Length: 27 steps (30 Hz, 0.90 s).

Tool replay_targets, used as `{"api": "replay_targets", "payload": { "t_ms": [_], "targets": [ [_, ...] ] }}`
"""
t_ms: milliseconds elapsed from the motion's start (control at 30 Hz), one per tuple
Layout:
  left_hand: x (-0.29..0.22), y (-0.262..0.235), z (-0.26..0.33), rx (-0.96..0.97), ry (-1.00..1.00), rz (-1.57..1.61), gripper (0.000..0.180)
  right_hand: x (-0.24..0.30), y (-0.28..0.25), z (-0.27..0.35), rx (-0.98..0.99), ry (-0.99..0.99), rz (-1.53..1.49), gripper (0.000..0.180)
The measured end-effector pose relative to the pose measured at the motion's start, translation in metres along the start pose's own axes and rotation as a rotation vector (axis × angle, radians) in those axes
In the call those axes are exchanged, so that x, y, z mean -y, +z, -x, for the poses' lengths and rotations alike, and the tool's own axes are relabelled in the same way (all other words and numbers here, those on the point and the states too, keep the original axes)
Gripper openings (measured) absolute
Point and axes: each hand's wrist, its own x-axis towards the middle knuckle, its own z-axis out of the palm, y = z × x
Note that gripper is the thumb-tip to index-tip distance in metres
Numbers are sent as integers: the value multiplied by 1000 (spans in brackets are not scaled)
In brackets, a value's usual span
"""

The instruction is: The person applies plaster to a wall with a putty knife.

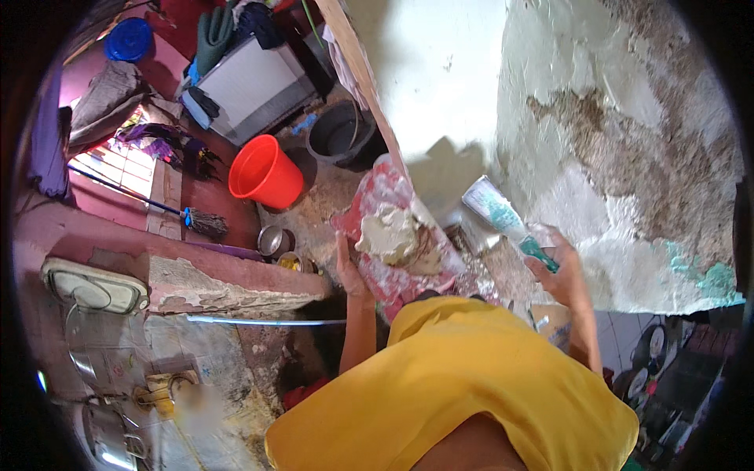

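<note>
My left hand (351, 268) grips the edge of a reddish-pink board (382, 187) smeared with white. A thick heap of white putty (388, 235) sits on it, in front of my body. In my right hand (563, 271) is a putty knife (503, 210) with a green handle; its wide blade, streaked white and green, points up and left toward the wall. The wall (459, 78) is smooth and white on its left part. Further right, wet-looking coating gives way to rough bare patches (652, 149). The fingers of my left hand are partly hidden by the board.
A red bucket (267, 173) and a black tub (340, 135) stand on the floor to the left. Nearby are a metal bowl (273, 241), a broom (206, 223) and a white appliance (255, 90). A low ledge (228, 286) with flaking paint runs left. Dark items (691, 377) crowd the lower right.
</note>
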Motion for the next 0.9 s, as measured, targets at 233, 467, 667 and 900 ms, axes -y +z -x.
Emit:
{"api": "replay_targets", "payload": {
  "t_ms": [233,467,667,900],
  "targets": [
    [5,8,-13,7,-74,70,37,24,1,26,144,77,-73,34],
    [7,14,-3,15,-98,19,38,1,30,19,99,26,-65,29],
    [8,18,5,102,-157,-12,40,-5,41,7,30,-49,5,27],
    [14,11,2,127,-291,-28,41,-22,46,-22,-89,-215,39,29]
  ]
}}
